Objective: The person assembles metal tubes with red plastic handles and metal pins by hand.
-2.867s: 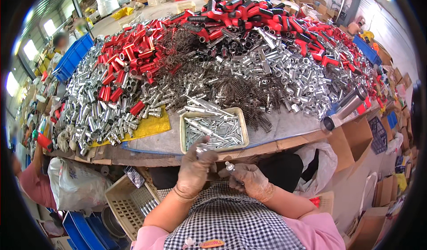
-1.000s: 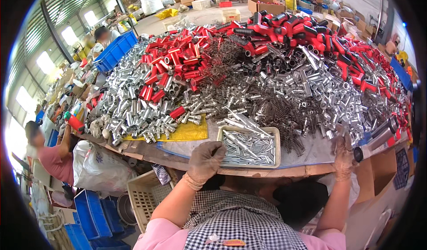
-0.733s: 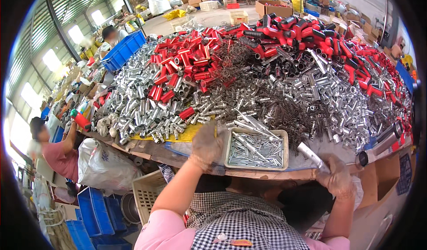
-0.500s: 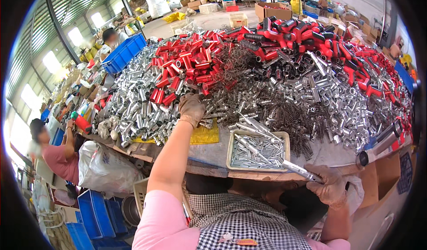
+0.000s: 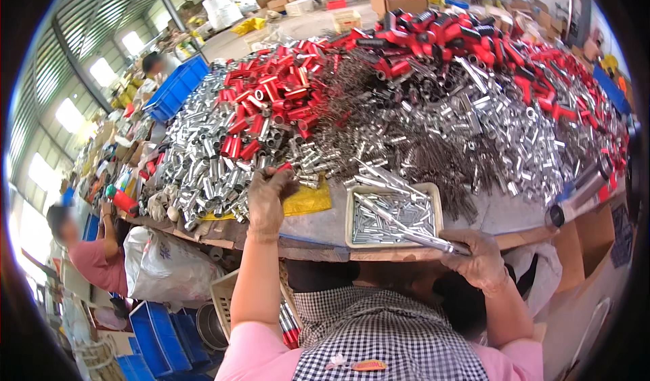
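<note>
My left hand [image 5: 267, 203], in a worn glove, is raised over the near edge of the pile. Its fingers are closed around a small red tube [image 5: 285, 167], mostly hidden by them. My gloved right hand [image 5: 478, 259] grips the end of a long silver metal rod [image 5: 423, 237], which slants up to the left across a cream tray [image 5: 349, 226]. Thin silver pins [image 5: 379, 224] fill that tray. Beyond my left hand are loose red tubes [image 5: 274, 86] and silver tubes [image 5: 203, 167]; a yellow sheet [image 5: 308, 201] lies beside it.
Dark springs [image 5: 447, 171] and red-and-black handles [image 5: 467, 39] are heaped across the table. A blue crate [image 5: 177, 88] stands at the far left. White sacks [image 5: 162, 262] and blue bins [image 5: 152, 333] sit below the left edge, near a co-worker in a pink top [image 5: 101, 259].
My left hand has pulled back from the heap toward me, with a red tube now in its fingers. My right hand has moved left, bringing the rod lower over the tray.
</note>
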A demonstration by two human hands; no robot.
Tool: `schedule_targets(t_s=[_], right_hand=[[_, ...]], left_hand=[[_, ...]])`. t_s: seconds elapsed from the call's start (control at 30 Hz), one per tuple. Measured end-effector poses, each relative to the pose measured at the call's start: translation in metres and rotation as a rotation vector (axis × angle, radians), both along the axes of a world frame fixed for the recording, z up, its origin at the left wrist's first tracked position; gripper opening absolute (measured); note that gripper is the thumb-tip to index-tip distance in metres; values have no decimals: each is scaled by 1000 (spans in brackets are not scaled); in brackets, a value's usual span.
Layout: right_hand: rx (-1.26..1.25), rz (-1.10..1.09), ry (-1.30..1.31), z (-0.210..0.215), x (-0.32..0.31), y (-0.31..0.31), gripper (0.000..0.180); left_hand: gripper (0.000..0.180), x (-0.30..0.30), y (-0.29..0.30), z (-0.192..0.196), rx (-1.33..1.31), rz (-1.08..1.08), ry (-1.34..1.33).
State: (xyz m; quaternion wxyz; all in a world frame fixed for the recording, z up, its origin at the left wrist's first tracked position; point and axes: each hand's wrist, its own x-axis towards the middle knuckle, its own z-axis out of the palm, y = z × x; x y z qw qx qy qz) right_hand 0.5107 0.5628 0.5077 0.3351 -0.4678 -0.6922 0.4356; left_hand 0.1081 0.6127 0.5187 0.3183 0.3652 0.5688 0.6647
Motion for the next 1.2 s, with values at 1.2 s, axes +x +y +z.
schedule_targets(t_s=[1.2], right_hand=[[-139,-594,546,-64,79,46,32]], left_hand=[[59,313,274,17,97,-501,2098]])
